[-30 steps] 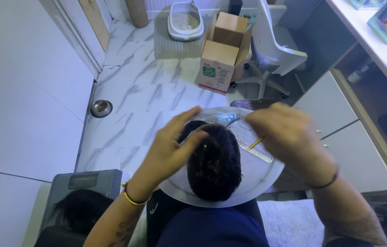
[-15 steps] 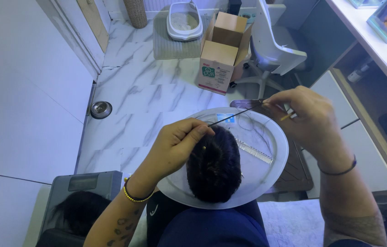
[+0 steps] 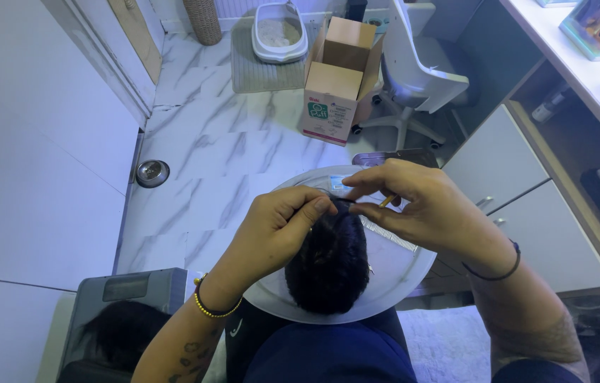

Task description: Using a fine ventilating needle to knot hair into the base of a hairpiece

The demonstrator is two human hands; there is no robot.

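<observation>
Both hands were pinching hair on the dark wig piece.
Left hand had its grip closed on a strand; right hand pinched the same strand plus a thin stick. The wig sat mid-tray on the round white tray, a comb beside it.

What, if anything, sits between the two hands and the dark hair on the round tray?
Nothing visible. The left hand and right hand already pinch a strand at the top of the dark hair. The comb lies on the round tray beside the hair, under the right hand, not between.
</observation>
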